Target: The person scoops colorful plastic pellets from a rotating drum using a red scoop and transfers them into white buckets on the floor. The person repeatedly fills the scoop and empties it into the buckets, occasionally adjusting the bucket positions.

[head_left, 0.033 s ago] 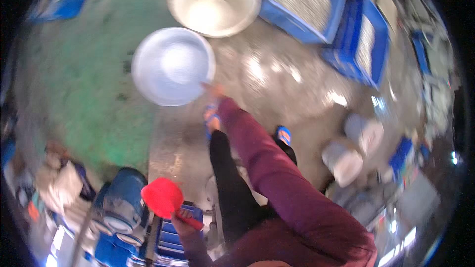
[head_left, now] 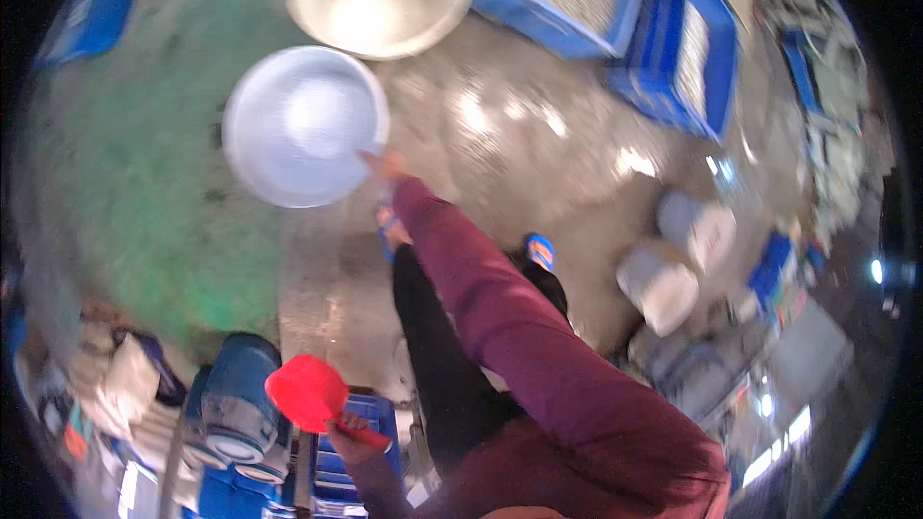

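My right hand (head_left: 386,167) reaches forward, its fingers at the near right rim of a wide pale-blue plastic basin (head_left: 264,154). It grips that rim, with one finger or the thumb showing over the basin's inside. A bright patch of light lies in the basin's bottom. At the lower left, my left hand (head_left: 348,428) is closed round the handle of a red dipper (head_left: 308,392) with a broad, round head. A larger cream tub (head_left: 317,24) stands just beyond the basin.
At the far right are two blue crates (head_left: 538,24) heaped with small pale pieces. White buckets (head_left: 659,288) stand on the wet-looking floor to my right. Blue drums (head_left: 238,389) and a blue slatted crate (head_left: 380,413) are close to my left arm.
The whole scene has shifted left and slightly up in the picture. Both hands keep their holds on the basin and the dipper.
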A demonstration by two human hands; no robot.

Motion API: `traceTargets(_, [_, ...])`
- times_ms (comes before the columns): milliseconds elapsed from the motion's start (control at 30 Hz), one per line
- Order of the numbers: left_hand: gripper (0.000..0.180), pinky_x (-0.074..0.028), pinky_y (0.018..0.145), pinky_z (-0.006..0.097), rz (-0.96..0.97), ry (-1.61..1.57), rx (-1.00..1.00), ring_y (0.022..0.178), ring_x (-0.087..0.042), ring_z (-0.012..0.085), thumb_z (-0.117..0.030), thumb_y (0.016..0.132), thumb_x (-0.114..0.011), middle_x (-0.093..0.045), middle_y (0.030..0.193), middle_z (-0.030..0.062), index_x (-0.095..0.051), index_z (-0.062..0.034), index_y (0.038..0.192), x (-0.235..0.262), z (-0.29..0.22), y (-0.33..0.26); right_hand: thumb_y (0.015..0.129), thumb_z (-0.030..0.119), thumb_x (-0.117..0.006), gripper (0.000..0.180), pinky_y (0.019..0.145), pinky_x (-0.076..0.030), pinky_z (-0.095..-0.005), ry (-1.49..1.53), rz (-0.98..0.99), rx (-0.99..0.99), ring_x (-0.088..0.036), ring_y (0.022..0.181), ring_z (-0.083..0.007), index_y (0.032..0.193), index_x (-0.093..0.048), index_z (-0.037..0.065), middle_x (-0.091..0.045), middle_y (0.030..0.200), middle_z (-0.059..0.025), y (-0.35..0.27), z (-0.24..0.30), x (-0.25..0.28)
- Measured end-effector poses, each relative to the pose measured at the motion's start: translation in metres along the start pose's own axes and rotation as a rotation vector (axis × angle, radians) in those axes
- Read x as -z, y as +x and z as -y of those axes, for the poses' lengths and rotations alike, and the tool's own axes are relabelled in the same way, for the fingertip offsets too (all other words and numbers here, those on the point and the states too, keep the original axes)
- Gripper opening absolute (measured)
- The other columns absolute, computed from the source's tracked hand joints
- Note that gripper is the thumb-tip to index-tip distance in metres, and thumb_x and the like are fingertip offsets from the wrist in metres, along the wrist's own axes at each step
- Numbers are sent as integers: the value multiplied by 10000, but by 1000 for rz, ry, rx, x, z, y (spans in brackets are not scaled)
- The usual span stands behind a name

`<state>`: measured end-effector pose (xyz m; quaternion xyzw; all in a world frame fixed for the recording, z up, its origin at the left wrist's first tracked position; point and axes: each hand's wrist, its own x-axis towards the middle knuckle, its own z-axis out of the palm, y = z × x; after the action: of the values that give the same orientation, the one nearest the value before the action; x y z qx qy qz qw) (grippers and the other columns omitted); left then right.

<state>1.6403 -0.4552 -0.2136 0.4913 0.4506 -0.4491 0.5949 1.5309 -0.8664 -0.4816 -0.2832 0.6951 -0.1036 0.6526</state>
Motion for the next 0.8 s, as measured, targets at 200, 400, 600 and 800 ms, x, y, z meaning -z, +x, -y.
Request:
traceTargets(200, [256,-425,500,274,69,313,59,514,-460,125,-297,863,-478,-471,605,11,-465,-95,707,7,-26,30,735,84,-565,448,484,-561,-451,-20,-125,58,-631,811,-353,1150,-436,-27,-591,953,-229,41,-46,9])
traceTargets(400, [270,-427,514,279,237,545,-4,512,-453,130,-317,869,-479,-476,617,21,-461,-94,717,-55,19,29,733,57,-518,489,512,-536,-352,279,-278,-118,-640,725,-240,1220,-478,30,-620,937,-148,-109,-174,215])
traceTargets(600, [281,-428,548,262,451,879,9,539,-461,115,-324,864,-492,-479,617,11,-474,-80,725,-129,195,-17,737,-25,-470,527,690,-546,-455,871,-519,-70,-607,898,-322,1259,-401,-38,-563,1097,-184,-300,-369,466])
traceTargets(800, [251,-398,566,248,726,1365,323,570,-450,100,-297,840,-541,-443,635,-17,-450,-93,727,-139,465,-116,696,-40,-466,474,542,-585,-404,1069,-1024,-80,-632,791,-322,1169,-455,-64,-598,980,-175,-424,-562,571])
